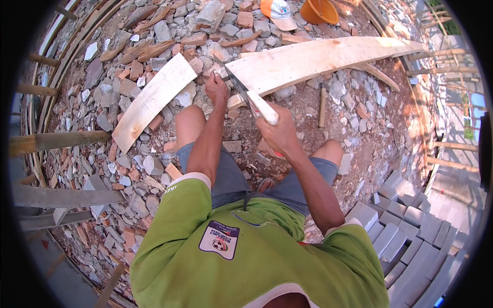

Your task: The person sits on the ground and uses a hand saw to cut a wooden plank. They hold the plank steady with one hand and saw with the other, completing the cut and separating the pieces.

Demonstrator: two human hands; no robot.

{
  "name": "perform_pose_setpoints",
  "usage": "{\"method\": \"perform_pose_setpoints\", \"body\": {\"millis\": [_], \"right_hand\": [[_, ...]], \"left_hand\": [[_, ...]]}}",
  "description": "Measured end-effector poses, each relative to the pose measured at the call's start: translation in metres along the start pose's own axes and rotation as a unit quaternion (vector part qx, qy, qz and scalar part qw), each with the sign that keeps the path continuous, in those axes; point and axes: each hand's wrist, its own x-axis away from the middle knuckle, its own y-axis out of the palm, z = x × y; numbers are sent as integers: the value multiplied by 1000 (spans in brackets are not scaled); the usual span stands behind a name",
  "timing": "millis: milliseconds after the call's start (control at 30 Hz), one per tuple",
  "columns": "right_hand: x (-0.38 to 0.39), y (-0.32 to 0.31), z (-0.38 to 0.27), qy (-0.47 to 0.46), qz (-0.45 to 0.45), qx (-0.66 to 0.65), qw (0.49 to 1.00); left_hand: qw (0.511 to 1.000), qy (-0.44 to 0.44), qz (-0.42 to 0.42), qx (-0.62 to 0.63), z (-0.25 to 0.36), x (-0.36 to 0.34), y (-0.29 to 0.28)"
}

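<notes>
My right hand [275, 128] grips the white handle of a hand saw [262, 108]; its dark blade slants up and away, beside the left end of a long pale plank [313, 64]. My left hand [216, 90] is closed near the blade, at a small piece that I cannot make out. A shorter pale board [151, 102] lies on the rubble to the left of my left hand. A wooden-handled tool [322, 105] lies below the long plank; its head is hard to make out.
Broken bricks and stones [128, 179] cover the ground around my legs. An orange bucket [316, 13] and a cap [280, 15] sit at the top. Wooden poles [56, 143] stand out at both sides. Grey blocks [395, 241] are stacked at lower right.
</notes>
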Motion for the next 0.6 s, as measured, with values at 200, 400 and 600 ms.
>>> {"method": "perform_pose_setpoints", "body": {"millis": [200,400,600], "right_hand": [[10,12,18,11,0,-2,1000],[93,-38,-9,30,-11,-100,995],[-40,16,-19,-13,-6,22,1000]], "left_hand": [[999,-41,-7,-14,5,10,-9],[1000,-13,15,-7,3,-2,-8],[999,-2,16,31,-1,6,5]]}}
